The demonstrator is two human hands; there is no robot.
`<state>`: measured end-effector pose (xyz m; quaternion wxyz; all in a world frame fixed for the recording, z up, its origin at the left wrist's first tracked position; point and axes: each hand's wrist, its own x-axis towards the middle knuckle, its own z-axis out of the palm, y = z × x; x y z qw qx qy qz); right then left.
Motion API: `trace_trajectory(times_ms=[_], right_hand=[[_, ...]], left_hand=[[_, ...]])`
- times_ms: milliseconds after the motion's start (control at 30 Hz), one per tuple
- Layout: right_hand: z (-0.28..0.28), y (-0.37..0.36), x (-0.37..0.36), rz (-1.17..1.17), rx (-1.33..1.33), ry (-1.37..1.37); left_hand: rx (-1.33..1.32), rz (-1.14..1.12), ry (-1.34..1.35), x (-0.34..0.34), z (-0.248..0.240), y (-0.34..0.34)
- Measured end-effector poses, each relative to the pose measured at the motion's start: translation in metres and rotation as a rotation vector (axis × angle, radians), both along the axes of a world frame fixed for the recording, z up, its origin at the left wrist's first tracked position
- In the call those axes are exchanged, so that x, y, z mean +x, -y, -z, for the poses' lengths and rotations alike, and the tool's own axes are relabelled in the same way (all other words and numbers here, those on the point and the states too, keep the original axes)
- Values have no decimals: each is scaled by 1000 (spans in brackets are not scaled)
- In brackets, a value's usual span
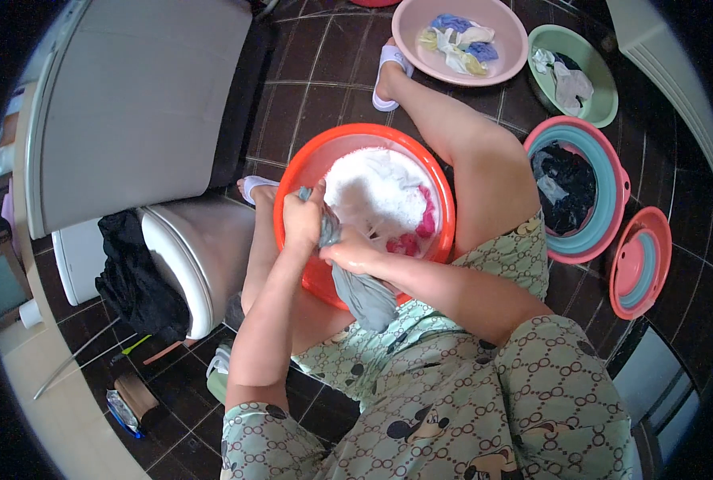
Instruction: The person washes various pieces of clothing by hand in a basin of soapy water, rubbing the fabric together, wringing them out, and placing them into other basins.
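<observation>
A twisted, wet-looking grey-green cloth (363,298) is gripped in both fists above the left part of an orange-red basin (446,180). My left hand (303,218) is closed round its upper part, and a small end pokes out past the fingers. Lower down and to the right, my right hand (351,251) is closed round the same cloth, whose loose end hangs over the basin's near rim. White suds (372,192) fill much of the basin, with a crimson cloth (405,244) showing at the near right. Whatever lies under the suds is hidden.
To the right stand a pink basin (404,40) and a green basin (604,92) with clothes, a blue-and-pink basin (610,160) with dark clothes, and a smaller red basin (660,240). On the left, a black garment (136,276) drapes by a white toilet (176,256).
</observation>
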<state>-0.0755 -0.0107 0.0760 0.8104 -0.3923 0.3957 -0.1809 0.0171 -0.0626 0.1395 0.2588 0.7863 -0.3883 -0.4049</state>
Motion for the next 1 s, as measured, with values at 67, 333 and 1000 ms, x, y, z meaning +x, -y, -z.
trace_trajectory(times_ms=[67, 333, 1000], right_hand=[[2, 0, -4, 12, -97, -161], [7, 6, -9, -30, -111, -435], [-89, 87, -102, 157, -34, 198]], left_hand=[[7, 110, 309, -11, 2, 1], [190, 165, 563, -14, 43, 8], [-215, -496, -1138, -2, 24, 85]])
